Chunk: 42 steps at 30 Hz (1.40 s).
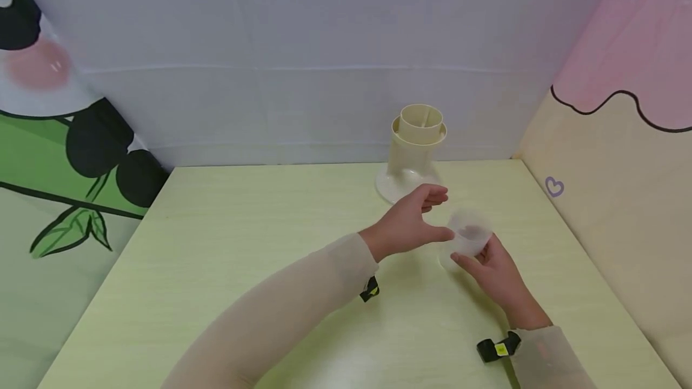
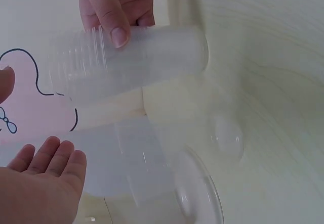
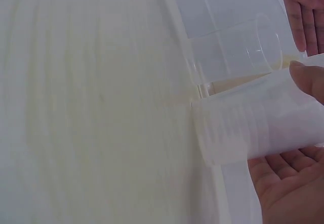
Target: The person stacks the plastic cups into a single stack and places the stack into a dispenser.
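Note:
My right hand (image 1: 494,269) holds a stack of translucent plastic cups (image 1: 467,230); several close-set rims show along the stack (image 2: 131,57) in the left wrist view. The right thumb (image 3: 309,77) presses on one side, with the fingers on the other. Just left of the stack is my left hand (image 1: 413,221), fingers extended and thumb apart, its thumb tip near the cups. In the left wrist view, a gap separates the left fingers (image 2: 55,163) from the stack. Behind the hands stands a cream, tube-shaped holder (image 1: 411,149) on a round pale base (image 1: 386,185), with a narrower tube inside its top.
The hands are above a pale wood-grain table (image 1: 243,227). A white cloth wall (image 1: 324,77) rises along its back edge. Printed panels flank it: a green and black one (image 1: 97,143) on the left, a pink and cream one (image 1: 611,137) on the right.

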Each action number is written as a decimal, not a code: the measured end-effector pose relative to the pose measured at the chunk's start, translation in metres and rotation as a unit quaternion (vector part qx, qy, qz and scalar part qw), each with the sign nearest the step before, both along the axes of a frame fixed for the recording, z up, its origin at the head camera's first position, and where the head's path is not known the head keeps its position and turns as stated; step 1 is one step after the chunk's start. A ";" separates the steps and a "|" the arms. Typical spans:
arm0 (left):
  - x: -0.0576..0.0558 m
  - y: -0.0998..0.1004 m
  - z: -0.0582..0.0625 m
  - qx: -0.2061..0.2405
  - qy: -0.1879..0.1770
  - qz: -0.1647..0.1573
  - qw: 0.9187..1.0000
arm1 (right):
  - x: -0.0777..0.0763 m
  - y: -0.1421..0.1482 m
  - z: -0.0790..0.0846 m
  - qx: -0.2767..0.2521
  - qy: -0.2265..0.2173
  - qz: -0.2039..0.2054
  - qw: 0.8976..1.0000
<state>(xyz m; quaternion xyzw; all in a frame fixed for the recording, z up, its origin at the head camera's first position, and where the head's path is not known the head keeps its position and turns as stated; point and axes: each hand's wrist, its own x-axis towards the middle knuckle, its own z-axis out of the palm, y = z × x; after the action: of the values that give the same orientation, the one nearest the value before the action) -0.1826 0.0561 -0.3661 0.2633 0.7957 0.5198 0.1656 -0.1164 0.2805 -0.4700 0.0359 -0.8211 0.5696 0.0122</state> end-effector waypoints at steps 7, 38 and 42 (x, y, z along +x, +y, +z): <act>-0.004 -0.018 -0.006 0.000 -0.002 0.048 0.999 | 0.001 0.002 0.004 0.014 -0.015 -0.006 1.000; 0.002 -0.050 -0.059 0.094 -0.039 0.136 0.985 | 0.006 0.001 0.010 -0.006 0.002 -0.003 1.000; 0.002 -0.049 -0.068 0.088 -0.047 0.142 0.985 | 0.005 0.001 0.011 -0.008 -0.001 0.000 1.000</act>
<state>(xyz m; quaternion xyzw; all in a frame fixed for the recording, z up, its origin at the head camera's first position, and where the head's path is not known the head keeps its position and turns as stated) -0.1807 0.0076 -0.4336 0.1368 0.7672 0.6180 0.1038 -0.1112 0.2813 -0.4594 0.0356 -0.8167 0.5758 0.0113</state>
